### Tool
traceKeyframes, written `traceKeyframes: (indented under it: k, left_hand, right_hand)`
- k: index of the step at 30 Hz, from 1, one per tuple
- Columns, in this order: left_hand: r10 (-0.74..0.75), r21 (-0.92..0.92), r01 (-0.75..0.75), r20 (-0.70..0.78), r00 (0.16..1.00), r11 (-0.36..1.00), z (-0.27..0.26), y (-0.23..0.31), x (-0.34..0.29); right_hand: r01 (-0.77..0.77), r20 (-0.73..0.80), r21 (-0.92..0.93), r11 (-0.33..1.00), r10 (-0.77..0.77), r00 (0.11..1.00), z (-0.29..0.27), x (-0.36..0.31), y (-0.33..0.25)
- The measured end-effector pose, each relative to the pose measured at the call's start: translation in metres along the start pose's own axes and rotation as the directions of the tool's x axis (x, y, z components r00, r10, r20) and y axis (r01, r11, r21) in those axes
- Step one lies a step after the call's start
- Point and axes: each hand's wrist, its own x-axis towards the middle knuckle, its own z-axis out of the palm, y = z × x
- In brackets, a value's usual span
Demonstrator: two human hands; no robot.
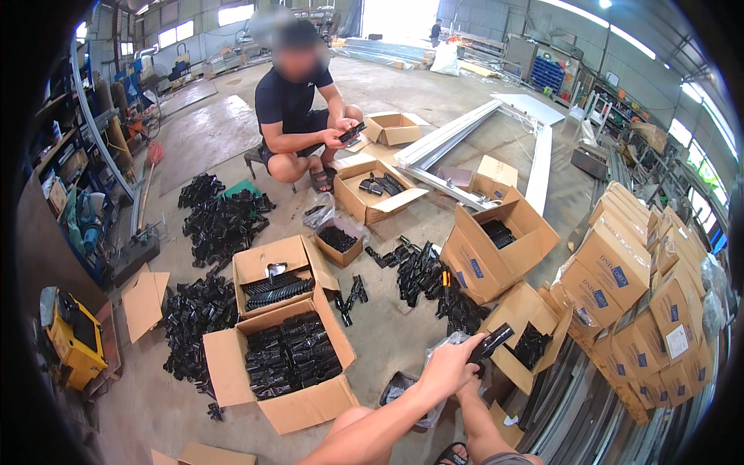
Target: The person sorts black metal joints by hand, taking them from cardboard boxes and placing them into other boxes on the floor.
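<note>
Heap [198,322] left of box [310,404], part [496,339] right, stacked cartons [608,271] far right

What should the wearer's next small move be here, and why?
Probably hold the black part steady in the left hand and bring the right hand to its lower end: the left hand already grips it, the right is close beneath, and it is raised beside the open carton, not set down.

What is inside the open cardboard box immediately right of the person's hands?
Glossy black parts lie jumbled inside the open cardboard box. They hide its bottom, so what lies under the topmost pieces cannot be seen.
</note>
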Motion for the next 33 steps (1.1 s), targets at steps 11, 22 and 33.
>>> traceKeyframes:
  k: [11, 22, 33]
  left_hand:
    - [0.021, 0.032, -0.02, -0.039, 0.999, 0.999, -0.001, -0.001, -0.003]
    - [0.056, 0.033, -0.054, -0.058, 0.997, 0.998, 0.007, -0.006, 0.002]
    - [0.061, 0.155, -0.046, -0.093, 0.994, 0.987, 0.007, -0.012, 0.007]
  right_hand:
    - [-0.022, 0.03, 0.097, 0.995, 0.019, 0.999, 0.006, -0.003, 0.0]
    - [-0.035, 0.041, 0.228, 0.973, 0.026, 0.999, -0.004, 0.004, 0.003]
    - [0.371, -0.334, 0.516, 0.772, -0.218, 0.917, -0.168, -0.038, 0.024]
